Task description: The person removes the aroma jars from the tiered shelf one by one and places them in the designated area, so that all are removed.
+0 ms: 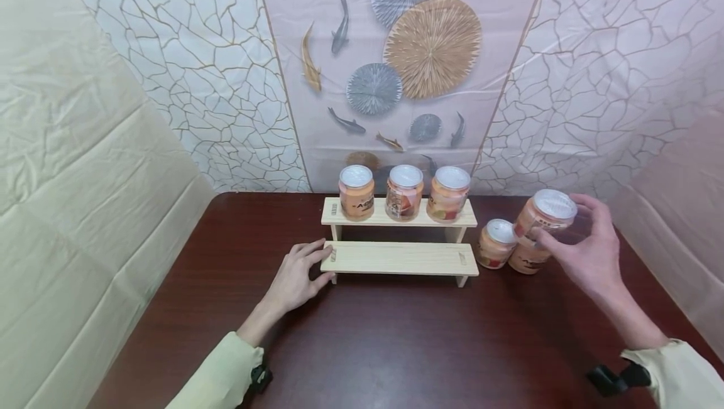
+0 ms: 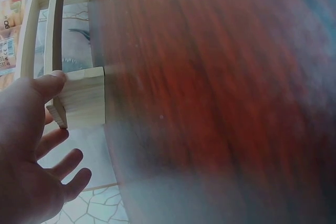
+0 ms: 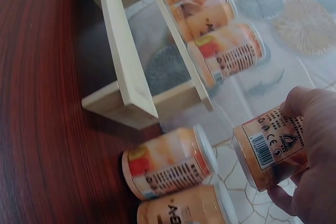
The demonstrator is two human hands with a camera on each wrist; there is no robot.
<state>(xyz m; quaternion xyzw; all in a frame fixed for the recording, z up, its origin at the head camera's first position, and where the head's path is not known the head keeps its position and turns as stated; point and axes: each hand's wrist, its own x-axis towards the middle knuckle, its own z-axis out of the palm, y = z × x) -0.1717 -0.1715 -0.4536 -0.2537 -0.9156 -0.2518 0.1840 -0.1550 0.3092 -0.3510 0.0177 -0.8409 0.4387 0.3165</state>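
My right hand (image 1: 594, 249) grips an orange jar (image 3: 270, 145) with a clear lid, raised above two more jars on the table. Those two, one jar (image 1: 496, 244) and its neighbour (image 1: 528, 258), stand side by side to the right of a two-step wooden rack (image 1: 398, 258). Along the rack's upper step are three like jars: a left one (image 1: 357, 192), a middle one (image 1: 404, 193) and a right one (image 1: 449, 193). At the lower step's left end, my left hand (image 1: 296, 276) pinches the board's edge between thumb and fingers. That lower step carries no jar.
A dark red-brown wooden table (image 1: 367, 340) lies under everything. Behind it hangs a patterned cloth (image 1: 418, 139) with fish and round motifs. Pale cloth walls (image 1: 96, 208) close in the left and right sides.
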